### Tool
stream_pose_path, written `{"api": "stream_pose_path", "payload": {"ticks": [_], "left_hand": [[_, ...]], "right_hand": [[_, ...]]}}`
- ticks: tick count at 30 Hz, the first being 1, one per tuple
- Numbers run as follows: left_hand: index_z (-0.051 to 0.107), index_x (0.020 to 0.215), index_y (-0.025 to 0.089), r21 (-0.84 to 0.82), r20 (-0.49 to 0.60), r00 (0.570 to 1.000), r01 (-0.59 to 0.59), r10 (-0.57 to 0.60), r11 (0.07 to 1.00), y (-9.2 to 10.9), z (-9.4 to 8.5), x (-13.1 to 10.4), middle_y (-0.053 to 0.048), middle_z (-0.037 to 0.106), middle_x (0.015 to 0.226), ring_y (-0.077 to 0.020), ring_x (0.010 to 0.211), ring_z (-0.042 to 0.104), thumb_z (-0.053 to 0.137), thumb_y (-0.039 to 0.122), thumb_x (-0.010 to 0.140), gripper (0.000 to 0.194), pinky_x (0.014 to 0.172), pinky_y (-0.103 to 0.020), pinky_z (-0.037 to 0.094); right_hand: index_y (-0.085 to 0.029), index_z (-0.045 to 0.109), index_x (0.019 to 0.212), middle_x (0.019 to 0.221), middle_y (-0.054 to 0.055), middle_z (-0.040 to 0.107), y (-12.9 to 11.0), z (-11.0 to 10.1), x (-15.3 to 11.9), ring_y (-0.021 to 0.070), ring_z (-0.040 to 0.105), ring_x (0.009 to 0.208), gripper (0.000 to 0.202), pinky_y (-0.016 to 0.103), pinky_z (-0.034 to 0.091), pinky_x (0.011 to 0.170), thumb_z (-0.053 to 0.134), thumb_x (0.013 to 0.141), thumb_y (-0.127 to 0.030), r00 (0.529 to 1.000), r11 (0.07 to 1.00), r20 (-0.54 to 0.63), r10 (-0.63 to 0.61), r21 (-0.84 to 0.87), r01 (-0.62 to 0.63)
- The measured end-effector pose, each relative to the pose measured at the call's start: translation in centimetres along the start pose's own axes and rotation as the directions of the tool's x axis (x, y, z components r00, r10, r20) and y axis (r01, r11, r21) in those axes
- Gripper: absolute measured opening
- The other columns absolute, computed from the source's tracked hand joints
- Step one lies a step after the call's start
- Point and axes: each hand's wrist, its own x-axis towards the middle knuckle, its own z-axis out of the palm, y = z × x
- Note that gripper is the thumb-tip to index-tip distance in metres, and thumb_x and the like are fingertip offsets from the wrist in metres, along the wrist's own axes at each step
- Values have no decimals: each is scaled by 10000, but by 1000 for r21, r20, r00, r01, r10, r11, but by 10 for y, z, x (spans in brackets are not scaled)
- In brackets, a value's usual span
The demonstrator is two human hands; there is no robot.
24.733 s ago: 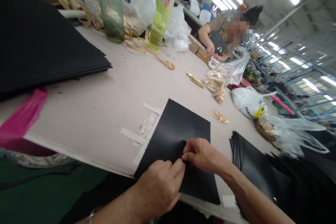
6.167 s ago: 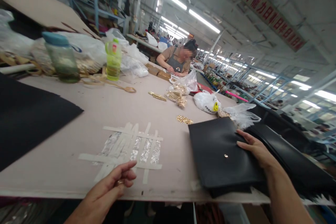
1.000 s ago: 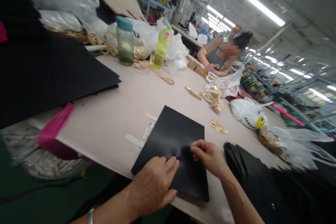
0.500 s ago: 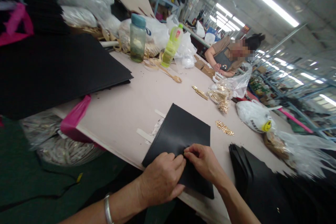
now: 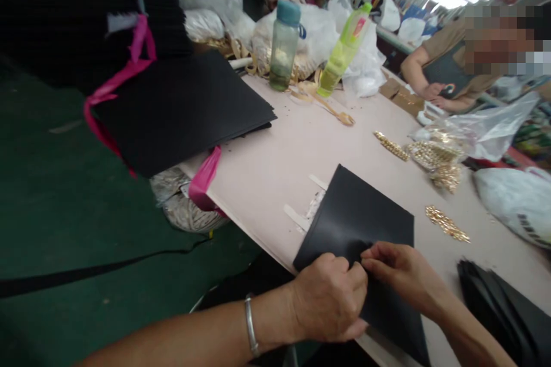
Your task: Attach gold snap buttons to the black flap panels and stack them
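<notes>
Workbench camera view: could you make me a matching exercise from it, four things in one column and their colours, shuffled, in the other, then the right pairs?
Things:
1. Bracelet on the left wrist
2. Lid of the left-hand bottle
3. Ribbon at the table edge
4. Flat sheet under the left hand and right hand

Colours:
A. Black
B. Pink
C. Silver
D. Blue-green

Right pairs: 1-C, 2-D, 3-B, 4-A
</notes>
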Motion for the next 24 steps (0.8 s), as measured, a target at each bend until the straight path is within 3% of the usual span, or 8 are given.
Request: {"api": "stream_pose_path", "payload": {"ticks": [4, 7, 12, 16, 18, 21, 22, 24], "left_hand": [[562, 1109, 66, -8, -5, 1000, -2, 2, 1000, 1, -1, -1, -81, 536, 970, -210, 750, 493, 455, 474, 916, 465, 543, -370, 364], [557, 1140, 73, -31, 25, 1000, 0, 1, 1000, 1, -4, -1, -93, 556, 1013, -217, 772, 504, 472, 480, 912, 474, 562, -378, 381], [523, 1240, 77, -36, 88, 995, 53, -50, 998, 2, -8, 3, -103, 593, 1102, -233, 837, 527, 530, 452, 889, 513, 639, -397, 417], [530, 1254, 129, -12, 98, 991, 94, -93, 995, 3, -7, 3, -80, 619, 1129, -237, 870, 545, 519, 299, 895, 398, 689, -397, 430], [546, 1242, 158, -9, 83, 992, 98, -97, 995, 2, -6, 2, -77, 623, 1163, -241, 884, 553, 499, 257, 901, 358, 714, -400, 436], [559, 1240, 189, -41, 36, 993, 112, -111, 993, 0, -2, 2, -72, 622, 1202, -247, 925, 567, 480, 194, 900, 349, 764, -405, 448], [563, 1239, 194, -55, 22, 992, 124, -123, 991, 0, 0, 3, -69, 627, 1194, -249, 933, 571, 479, 167, 893, 357, 778, -408, 451], [580, 1221, 207, -85, 5, 990, 140, -140, 987, 2, 2, 5, -60, 644, 1157, -252, 926, 585, 496, 138, 876, 361, 778, -407, 458]], "right_hand": [[-209, 612, 707, 598, 1, 612, 6, -1, 8, 153, 548, 542, 157, 260, 394, 499, 672, 718, -354, 996, 991, 72, 58, 117, -66], [-223, 546, 729, 562, -26, 576, 5, 0, 10, 146, 544, 500, 167, 251, 395, 474, 682, 709, -317, 996, 982, 41, 79, 167, -85], [-208, 562, 657, 530, -15, 588, -13, -4, 12, 141, 528, 498, 132, 242, 335, 460, 688, 693, -224, 996, 990, -28, 79, -118, -82], [-195, 629, 783, 642, -14, 634, -11, -11, 5, 154, 566, 585, 269, 250, 369, 517, 799, 654, -358, 985, 978, -156, 75, -183, -103], [-195, 652, 874, 760, 15, 669, 0, -14, -3, 179, 611, 680, 328, 272, 431, 608, 773, 694, -441, 954, 976, -293, 56, -185, -114], [-192, 663, 1062, 1032, 97, 667, 25, -19, -14, 239, 641, 892, 395, 353, 467, 823, 675, 780, -469, 826, 961, -562, 42, -203, -186], [-185, 649, 1129, 1078, 118, 655, 33, -21, -18, 255, 642, 934, 442, 375, 467, 856, 661, 784, -462, 795, 966, -602, 74, -153, -206], [-162, 613, 1213, 1070, 136, 661, 47, -26, -25, 271, 656, 932, 539, 384, 501, 807, 667, 749, -431, 791, 981, -583, 184, 54, -188]]}}
